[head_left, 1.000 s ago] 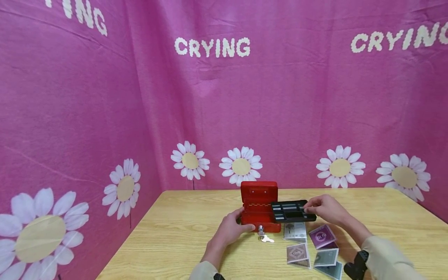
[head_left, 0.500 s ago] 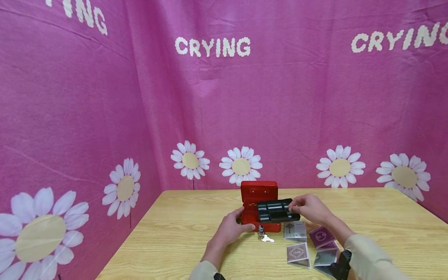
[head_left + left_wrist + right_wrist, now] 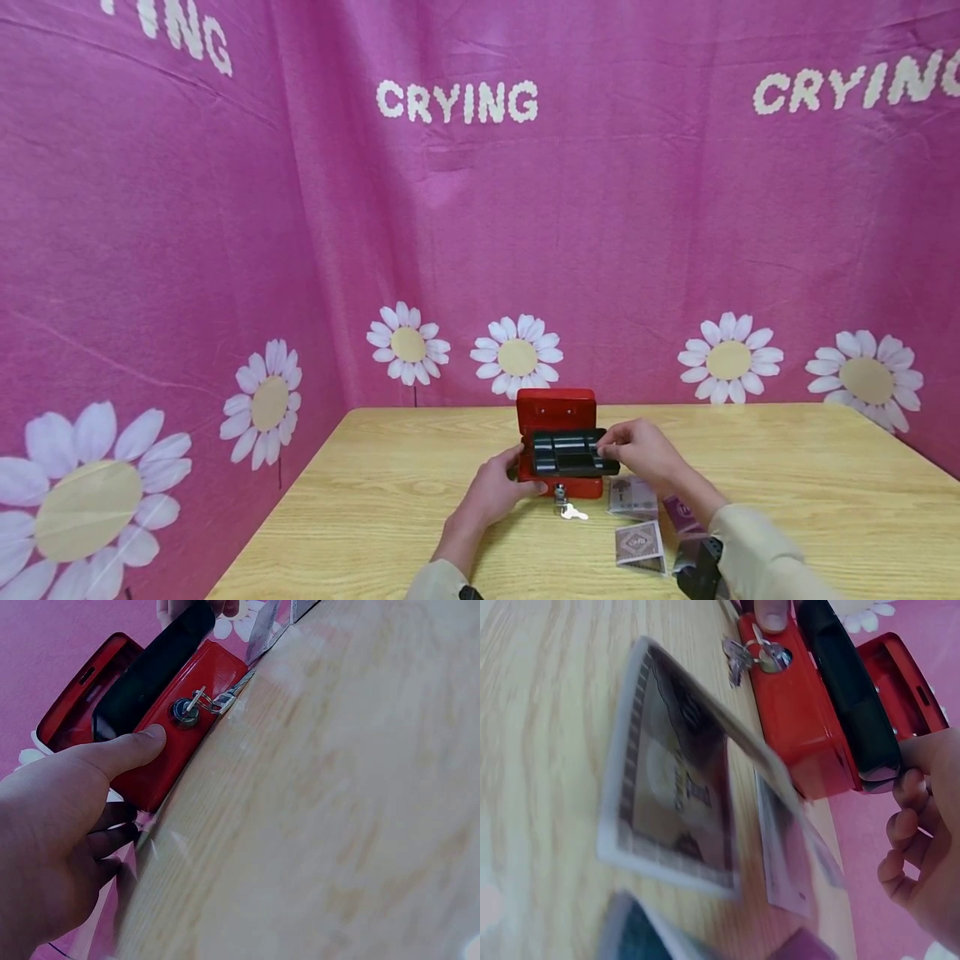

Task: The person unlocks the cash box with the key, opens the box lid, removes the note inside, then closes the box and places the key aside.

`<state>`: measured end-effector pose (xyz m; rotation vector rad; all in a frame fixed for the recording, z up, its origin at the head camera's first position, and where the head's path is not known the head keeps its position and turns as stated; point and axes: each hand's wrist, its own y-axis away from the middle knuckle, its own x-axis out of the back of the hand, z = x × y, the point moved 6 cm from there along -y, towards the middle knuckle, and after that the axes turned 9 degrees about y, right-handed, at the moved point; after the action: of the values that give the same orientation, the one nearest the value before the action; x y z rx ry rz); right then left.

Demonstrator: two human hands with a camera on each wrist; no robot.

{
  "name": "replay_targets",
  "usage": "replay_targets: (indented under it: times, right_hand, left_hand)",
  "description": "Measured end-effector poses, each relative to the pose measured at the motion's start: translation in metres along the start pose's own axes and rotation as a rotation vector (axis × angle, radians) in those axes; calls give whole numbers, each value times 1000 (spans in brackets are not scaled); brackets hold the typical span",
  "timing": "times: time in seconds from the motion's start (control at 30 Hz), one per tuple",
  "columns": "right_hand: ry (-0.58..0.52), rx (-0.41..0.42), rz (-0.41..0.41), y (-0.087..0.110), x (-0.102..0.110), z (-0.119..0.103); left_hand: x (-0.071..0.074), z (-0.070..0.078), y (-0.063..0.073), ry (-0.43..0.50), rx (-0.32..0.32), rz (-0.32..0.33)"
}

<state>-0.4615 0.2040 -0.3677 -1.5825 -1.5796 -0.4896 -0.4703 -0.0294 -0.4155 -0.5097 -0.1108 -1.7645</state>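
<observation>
A small red cash box [image 3: 583, 487] stands on the table with its lid [image 3: 555, 407] raised. My left hand [image 3: 495, 487] grips its left end, the thumb on the front face beside the lock [image 3: 184, 712]. Keys [image 3: 225, 701] hang from that lock on a ring. Just above the box's opening is a black compartment tray [image 3: 573, 454], its right end reaching past the box wall. My right hand [image 3: 647, 457] pinches this right end between thumb and fingers. The tray covers most of the box's inside.
Several folded banknotes lie right of the box: a grey one [image 3: 632, 495], a brownish one [image 3: 637, 542], a purple one [image 3: 681, 514], with another partly under my right wrist. The wooden table [image 3: 360, 500] ends at a pink curtain [image 3: 480, 233] with printed daisies.
My right hand has carried the black tray leftward from beside the box to over its opening. The left hand has stayed on the box.
</observation>
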Motion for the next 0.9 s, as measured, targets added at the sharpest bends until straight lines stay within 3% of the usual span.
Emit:
replay_targets:
  times: [0.37,0.77,0.9]
  right_hand:
    - [21,5,17,-5,-11,-11]
    - [-12,-56,2,-3,-19,-9]
    - [10,-37,3,-5,-20,-11]
  left_hand:
    - [2,5,1,-4,-13,-9]
    - [0,3,1,-17,44,-13]
    - [2,6,2,-17,50,-19]
